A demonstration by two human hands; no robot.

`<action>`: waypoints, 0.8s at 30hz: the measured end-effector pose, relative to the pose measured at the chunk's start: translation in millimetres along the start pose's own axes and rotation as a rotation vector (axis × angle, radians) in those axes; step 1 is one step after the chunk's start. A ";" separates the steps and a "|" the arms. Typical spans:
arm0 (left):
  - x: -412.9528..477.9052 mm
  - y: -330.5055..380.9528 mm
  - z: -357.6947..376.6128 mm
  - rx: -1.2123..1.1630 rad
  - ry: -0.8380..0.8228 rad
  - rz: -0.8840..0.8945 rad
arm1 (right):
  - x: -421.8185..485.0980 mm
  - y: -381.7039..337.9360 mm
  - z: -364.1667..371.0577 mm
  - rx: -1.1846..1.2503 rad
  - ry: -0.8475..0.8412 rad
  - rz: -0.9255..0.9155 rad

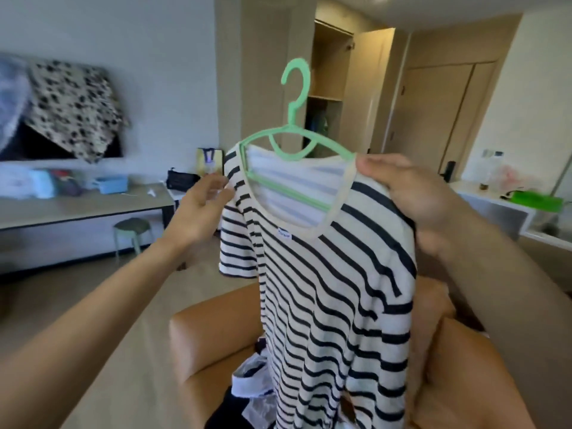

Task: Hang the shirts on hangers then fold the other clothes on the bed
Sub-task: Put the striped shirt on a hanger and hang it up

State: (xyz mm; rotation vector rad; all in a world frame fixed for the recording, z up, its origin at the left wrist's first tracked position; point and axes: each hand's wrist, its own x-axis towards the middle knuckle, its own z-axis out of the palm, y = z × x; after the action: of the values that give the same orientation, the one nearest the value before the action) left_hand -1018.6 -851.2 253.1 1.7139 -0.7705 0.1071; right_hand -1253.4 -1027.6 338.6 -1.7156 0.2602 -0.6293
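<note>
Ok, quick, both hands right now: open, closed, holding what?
Left hand: open, fingers relaxed beside one shoulder of the striped shirt; contact unclear.
Right hand: grips the striped shirt at its other shoulder, over the green hanger.

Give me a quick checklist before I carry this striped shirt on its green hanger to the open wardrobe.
1. Neckline: ok; the green hanger runs through the collar of the striped shirt.
2. Both shoulders seated: cannot tell; the right hand covers one shoulder.
3. Grip: ok; the right hand holds that shoulder at the hanger's end.
4. Free hand: ok; the left hand is open beside the other shoulder.
5. Hook: ok; it stands bare above the collar.
6. Destination: ok; the wardrobe stands open behind.
</note>
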 end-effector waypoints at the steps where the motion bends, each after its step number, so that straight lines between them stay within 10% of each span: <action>1: -3.0 0.7 -16.6 -0.020 0.011 -0.008 | 5.2 -9.4 18.6 0.000 -0.025 -0.014; 15: -19.2 -52.9 -278.6 -0.055 0.153 -0.124 | 83.3 -110.0 285.9 0.102 -0.130 -0.175; 24: -4.9 -110.0 -372.4 -0.130 0.275 -0.214 | 170.7 -48.9 450.1 0.131 -0.173 -0.069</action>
State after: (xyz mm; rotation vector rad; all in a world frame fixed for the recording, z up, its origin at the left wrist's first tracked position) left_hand -843.0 -505.4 271.4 1.6050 -0.3808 0.1390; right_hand -877.7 -724.8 375.2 -1.6468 0.0370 -0.5329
